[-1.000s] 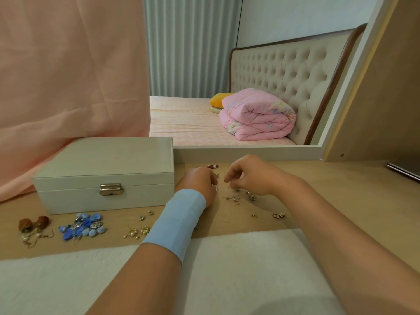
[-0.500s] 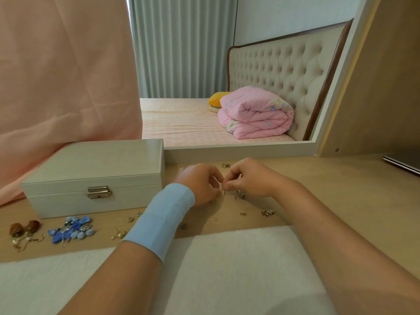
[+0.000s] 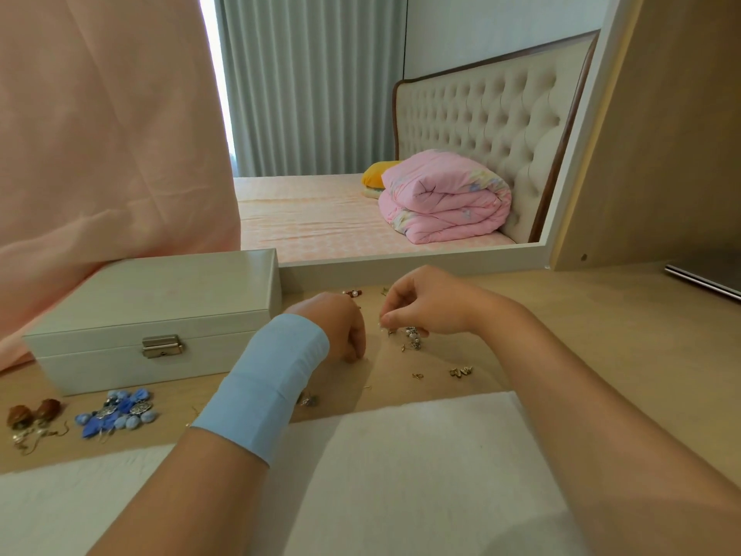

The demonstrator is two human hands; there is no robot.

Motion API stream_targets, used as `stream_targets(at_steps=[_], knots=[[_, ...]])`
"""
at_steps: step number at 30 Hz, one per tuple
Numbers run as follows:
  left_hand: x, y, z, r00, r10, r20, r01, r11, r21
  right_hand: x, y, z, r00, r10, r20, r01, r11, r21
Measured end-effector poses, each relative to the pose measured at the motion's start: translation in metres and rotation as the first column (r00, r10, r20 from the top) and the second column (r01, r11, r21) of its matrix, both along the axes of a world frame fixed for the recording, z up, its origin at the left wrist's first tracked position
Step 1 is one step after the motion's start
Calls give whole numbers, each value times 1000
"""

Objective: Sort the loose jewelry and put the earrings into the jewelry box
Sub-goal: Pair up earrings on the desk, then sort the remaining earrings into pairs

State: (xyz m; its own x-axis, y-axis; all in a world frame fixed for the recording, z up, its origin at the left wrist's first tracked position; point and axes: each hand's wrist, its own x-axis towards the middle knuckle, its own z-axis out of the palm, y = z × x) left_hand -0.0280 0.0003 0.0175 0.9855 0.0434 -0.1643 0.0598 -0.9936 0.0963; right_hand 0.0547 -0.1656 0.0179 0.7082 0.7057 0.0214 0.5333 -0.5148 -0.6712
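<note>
Grip of right hand (image 3: pixel 425 307) pinches tiny piece (image 3: pixel 380 325) above desk (image 3: pixel 601 335); left hand (image 3: pixel 339 331) curled, knuckles up, grip unclear.

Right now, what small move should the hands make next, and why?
Probably the left hand should reach to the clasp and lift the lid: the jewelry box is shut, it lies nearest that hand, and the right hand seems busy pinching a small piece from the loose jewelry.

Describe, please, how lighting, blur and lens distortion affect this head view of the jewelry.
Head view: soft daylight, brightest at the curtain gap; faint shadow beside the left hand; mirror frame leans, likely wide-angle distortion; small jewelry under the right hand too soft to resolve.
</note>
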Motion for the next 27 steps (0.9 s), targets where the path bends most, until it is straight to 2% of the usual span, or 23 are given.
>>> stream_targets(at_steps=[6, 13, 16, 19, 22, 27], knots=[[-3, 2, 10, 1000, 28, 10, -28, 999, 44, -10, 14, -3, 999, 38, -10, -38, 999, -10], [-5, 1, 11, 997, 53, -59, -45, 991, 128, -20, 31, -14, 993, 120, 11, -119, 991, -65], [-4, 4, 10, 996, 67, -53, -65, 997, 47, -14, 23, -9, 997, 82, 10, -82, 997, -8], [-4, 8, 7, 996, 77, -47, -79, 996, -33, -10, 18, -7, 996, 37, 80, -29, 994, -104], [-5, 11, 9, 996, 79, -29, -81, 994, -72, -14, 22, -12, 997, 54, 61, -41, 979, -197], [-8, 16, 25, 996, 84, 29, -74, 968, -239, -16, 28, -16, 990, 74, 117, -41, 964, -263]])
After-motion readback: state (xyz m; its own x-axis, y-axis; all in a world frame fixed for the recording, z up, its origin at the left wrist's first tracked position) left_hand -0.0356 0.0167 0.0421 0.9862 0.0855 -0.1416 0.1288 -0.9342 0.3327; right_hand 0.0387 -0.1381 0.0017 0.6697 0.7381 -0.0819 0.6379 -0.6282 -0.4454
